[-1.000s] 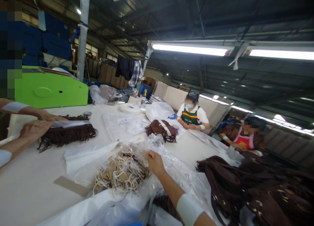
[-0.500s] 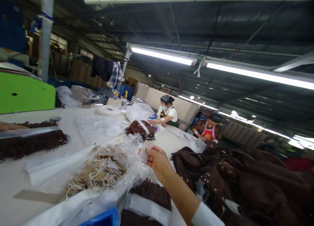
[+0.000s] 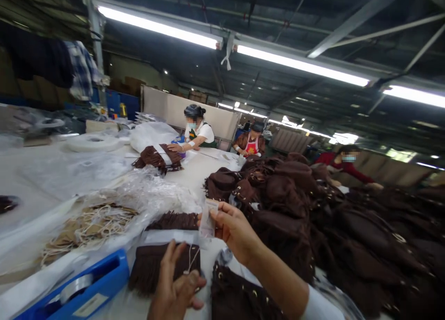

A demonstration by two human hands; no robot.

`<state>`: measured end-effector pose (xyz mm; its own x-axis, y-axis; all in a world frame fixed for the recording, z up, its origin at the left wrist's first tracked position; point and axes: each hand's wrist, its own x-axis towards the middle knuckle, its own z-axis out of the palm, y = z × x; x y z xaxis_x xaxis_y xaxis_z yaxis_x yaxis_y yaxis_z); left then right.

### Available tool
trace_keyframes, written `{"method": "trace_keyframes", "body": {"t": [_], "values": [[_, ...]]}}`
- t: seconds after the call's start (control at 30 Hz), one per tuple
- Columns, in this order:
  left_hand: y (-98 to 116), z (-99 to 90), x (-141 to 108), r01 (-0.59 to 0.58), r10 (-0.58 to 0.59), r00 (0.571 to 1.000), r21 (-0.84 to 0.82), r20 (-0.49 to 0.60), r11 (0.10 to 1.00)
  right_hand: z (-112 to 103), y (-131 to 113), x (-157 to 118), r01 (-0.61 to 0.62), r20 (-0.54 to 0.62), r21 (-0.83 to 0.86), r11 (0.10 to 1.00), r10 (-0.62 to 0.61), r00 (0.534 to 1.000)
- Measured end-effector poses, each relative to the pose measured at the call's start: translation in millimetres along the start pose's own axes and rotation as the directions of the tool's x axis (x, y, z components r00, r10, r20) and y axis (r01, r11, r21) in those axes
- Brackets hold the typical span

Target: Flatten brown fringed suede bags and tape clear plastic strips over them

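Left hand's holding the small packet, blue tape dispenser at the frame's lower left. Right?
Wrong hand: the right hand holds the small packet, as the head view shows. The blue tape dispenser is at the frame's lower left.

No legible text, dispenser label [image 3: 91, 305] (too blurred)

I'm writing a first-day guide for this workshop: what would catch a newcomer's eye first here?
Probably the great heap of dark brown goods with gold-coloured fittings, filling much of the right side. Next, perhaps, the bright blue tape dispenser at lower left and the right hand near the centre, holding a small translucent packet. Overhead, glowing light tubes slant across the top.
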<state>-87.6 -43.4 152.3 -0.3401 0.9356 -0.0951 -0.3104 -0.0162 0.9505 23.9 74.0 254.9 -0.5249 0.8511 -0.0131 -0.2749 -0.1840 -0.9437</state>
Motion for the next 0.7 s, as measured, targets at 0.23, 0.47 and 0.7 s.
{"method": "trace_keyframes", "body": {"t": [0.23, 0.47, 0.7], "values": [[-46, 29.3, 0, 0.199, -0.262, 0.893, 0.201, 0.366, 0.959, -86, 22, -60, 0.013, -0.247, -0.017, 1.0, -0.017, 0.969], [-80, 54.8, -2, -0.169, -0.416, 0.739, 0.743, 0.53, 0.648, -180, 81, -135, -0.213, -0.414, -0.792, 0.573, -0.246, 0.876], [-73, 78.5, 24, -0.17, -0.36, 0.673, 0.609, 0.646, 0.775, -129, 105, -126, -0.108, -0.007, -0.665, 0.739, 0.138, 0.99]]}}
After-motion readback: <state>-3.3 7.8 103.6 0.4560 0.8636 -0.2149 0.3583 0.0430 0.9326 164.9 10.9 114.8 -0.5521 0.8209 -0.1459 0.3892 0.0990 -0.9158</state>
